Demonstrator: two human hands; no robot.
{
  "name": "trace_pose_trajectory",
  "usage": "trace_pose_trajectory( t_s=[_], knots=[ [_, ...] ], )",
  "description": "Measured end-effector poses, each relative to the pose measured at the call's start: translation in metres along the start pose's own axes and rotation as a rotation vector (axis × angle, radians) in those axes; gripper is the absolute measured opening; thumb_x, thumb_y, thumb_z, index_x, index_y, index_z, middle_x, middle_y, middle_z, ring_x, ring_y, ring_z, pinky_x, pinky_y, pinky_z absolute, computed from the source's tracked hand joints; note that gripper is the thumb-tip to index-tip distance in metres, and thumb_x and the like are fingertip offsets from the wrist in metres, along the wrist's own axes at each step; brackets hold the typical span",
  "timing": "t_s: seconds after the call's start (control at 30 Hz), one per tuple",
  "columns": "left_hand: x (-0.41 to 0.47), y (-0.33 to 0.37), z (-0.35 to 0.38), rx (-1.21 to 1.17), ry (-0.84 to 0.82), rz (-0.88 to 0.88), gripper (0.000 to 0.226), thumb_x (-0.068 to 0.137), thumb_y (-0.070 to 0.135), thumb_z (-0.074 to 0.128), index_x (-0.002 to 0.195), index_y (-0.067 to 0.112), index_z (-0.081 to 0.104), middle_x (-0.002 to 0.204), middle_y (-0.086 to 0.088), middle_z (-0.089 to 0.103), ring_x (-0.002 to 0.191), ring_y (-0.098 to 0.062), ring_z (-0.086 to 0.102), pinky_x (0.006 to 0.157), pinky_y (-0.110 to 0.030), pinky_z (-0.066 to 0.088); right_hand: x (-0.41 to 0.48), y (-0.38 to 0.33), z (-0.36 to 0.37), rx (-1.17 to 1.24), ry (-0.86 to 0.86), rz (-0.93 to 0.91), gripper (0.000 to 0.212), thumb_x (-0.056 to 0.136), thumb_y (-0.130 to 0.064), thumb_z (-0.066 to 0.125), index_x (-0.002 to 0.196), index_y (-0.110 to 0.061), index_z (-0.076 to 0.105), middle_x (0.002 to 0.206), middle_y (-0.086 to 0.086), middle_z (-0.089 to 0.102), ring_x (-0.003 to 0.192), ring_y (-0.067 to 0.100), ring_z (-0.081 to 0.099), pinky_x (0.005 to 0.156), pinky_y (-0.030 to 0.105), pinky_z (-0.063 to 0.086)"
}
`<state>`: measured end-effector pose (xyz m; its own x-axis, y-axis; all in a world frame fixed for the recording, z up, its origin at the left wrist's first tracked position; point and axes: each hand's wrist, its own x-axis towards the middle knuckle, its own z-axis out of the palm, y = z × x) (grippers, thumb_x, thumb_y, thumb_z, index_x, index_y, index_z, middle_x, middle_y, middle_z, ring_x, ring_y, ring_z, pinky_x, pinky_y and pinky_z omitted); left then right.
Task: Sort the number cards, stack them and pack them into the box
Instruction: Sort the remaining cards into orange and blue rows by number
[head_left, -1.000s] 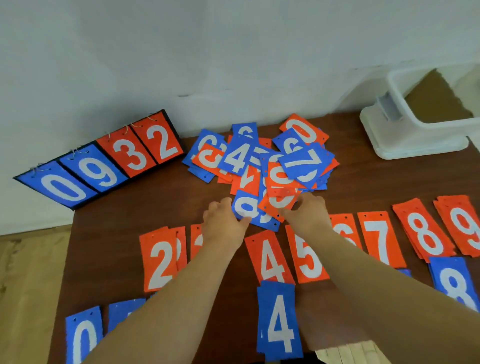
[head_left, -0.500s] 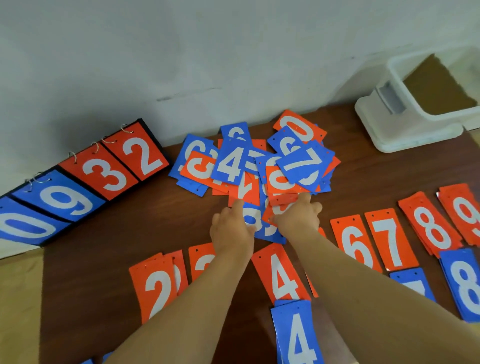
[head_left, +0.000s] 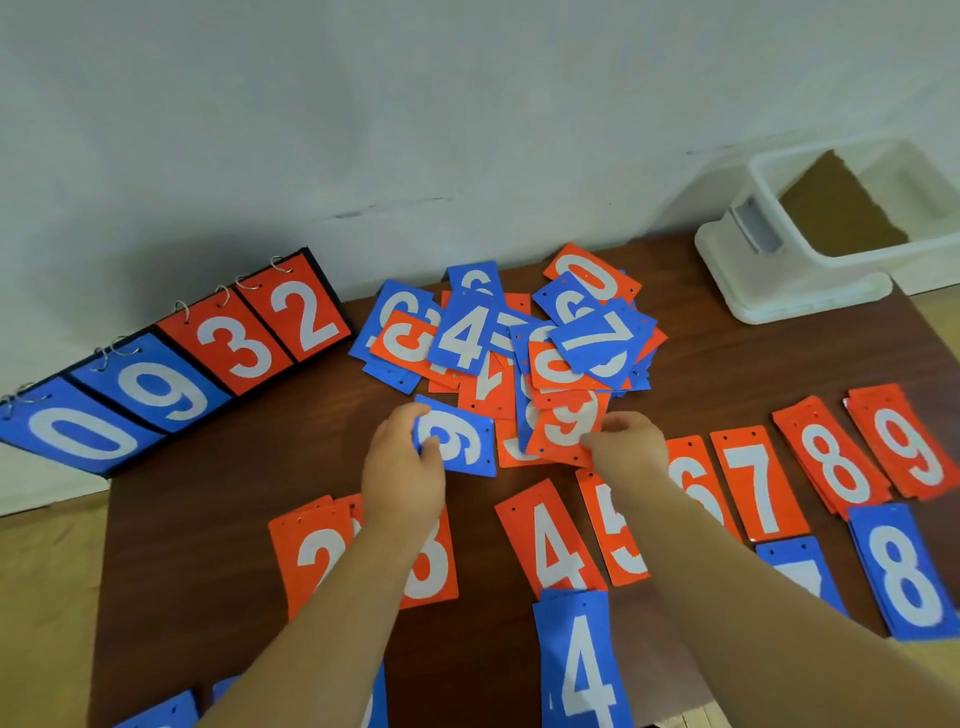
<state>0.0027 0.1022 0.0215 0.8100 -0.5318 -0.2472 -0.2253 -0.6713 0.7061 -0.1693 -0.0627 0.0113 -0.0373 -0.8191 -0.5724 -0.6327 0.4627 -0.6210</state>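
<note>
Number cards lay sorted nearest the viewer: a blue 4 (head_left: 582, 670) at 6 o'clock, a blue 7 (head_left: 795, 571) and a blue 8 (head_left: 904, 571) at 4 o'clock, and blue corner cards (head_left: 156, 714) at 7 o'clock, their digits cut off. Beyond these, eight orange places were counted across the table (head_left: 208, 519), from 8 to 3 o'clock: orange 2 (head_left: 311, 551), orange 3 (head_left: 431, 566), orange 4 (head_left: 550, 545), orange 5 (head_left: 618, 535), orange 6 (head_left: 696, 483), orange 7 (head_left: 758, 483), orange 8 (head_left: 831, 457) and orange 9 (head_left: 909, 441).

Past that row, a single blue card (head_left: 457, 441), a 9 or 6, was gripped by the left hand (head_left: 402, 467), thumb across its face. A tilted orange card (head_left: 569, 431) marked 9 was pinched by the right hand (head_left: 628, 447).

Half a second before, the blue card had been half buried under both hands; now it was drawn clear of the heap (head_left: 519, 338) toward 9 o'clock.

Farther off, the unsorted heap was spread at 12 o'clock. At 10 o'clock one scoreboard (head_left: 171, 364) was propped, four panels counted: two blue, two orange. One white box (head_left: 810, 249) was set open at 2 o'clock.
</note>
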Motion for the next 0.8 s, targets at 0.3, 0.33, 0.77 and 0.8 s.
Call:
trace_pose_trajectory(
  t_s=[0.3, 0.33, 0.77, 0.8],
  knots=[
    [-0.054, 0.009, -0.047, -0.154, 0.174, -0.23, 0.033, 0.107, 0.019, 0.047, 0.134, 0.031, 0.06, 0.144, 0.001, 0.054, 0.125, -0.017, 0.056, 0.074, -0.024, 0.053, -0.042, 0.007, -0.068, 0.048, -0.155, -0.059, 0.008, 0.097, -0.019, 0.066, 0.094, -0.026, 0.067, 0.099, -0.002, 0.073, 0.095, 0.021, 0.072, 0.08, 0.042, 0.062],
    [-0.064, 0.009, -0.047, -0.218, 0.198, -0.231, 0.033, 0.107, 0.019, 0.047, 0.133, 0.032, 0.062, 0.143, 0.001, 0.056, 0.123, -0.017, 0.059, 0.081, -0.029, 0.055, -0.047, 0.009, -0.079, 0.045, -0.212, -0.135, 0.014, 0.096, -0.014, 0.065, 0.091, -0.027, 0.07, 0.096, -0.003, 0.075, 0.092, 0.02, 0.073, 0.081, 0.042, 0.062],
    [-0.239, 0.107, 0.012, -0.58, -0.126, -0.018, 0.057, 0.09, 0.01, 0.075, 0.13, 0.047, 0.059, 0.126, 0.009, 0.065, 0.099, -0.015, 0.073, 0.071, -0.032, 0.063, -0.111, 0.009, -0.223, -0.503, -0.767, -0.87, 0.021, 0.093, -0.012, 0.069, 0.109, -0.024, 0.075, 0.102, -0.01, 0.075, 0.095, 0.004, 0.069, 0.083, 0.017, 0.056],
    [-0.248, 0.113, 0.016, -0.555, -0.114, -0.017, 0.058, 0.089, 0.009, 0.075, 0.128, 0.049, 0.058, 0.126, 0.009, 0.064, 0.097, -0.014, 0.074, 0.069, -0.033, 0.063, -0.109, 0.015, -0.228, -0.469, -0.712, -0.892, 0.022, 0.092, -0.014, 0.071, 0.11, -0.026, 0.074, 0.102, -0.01, 0.073, 0.095, 0.006, 0.068, 0.082, 0.016, 0.055]
  ],
)
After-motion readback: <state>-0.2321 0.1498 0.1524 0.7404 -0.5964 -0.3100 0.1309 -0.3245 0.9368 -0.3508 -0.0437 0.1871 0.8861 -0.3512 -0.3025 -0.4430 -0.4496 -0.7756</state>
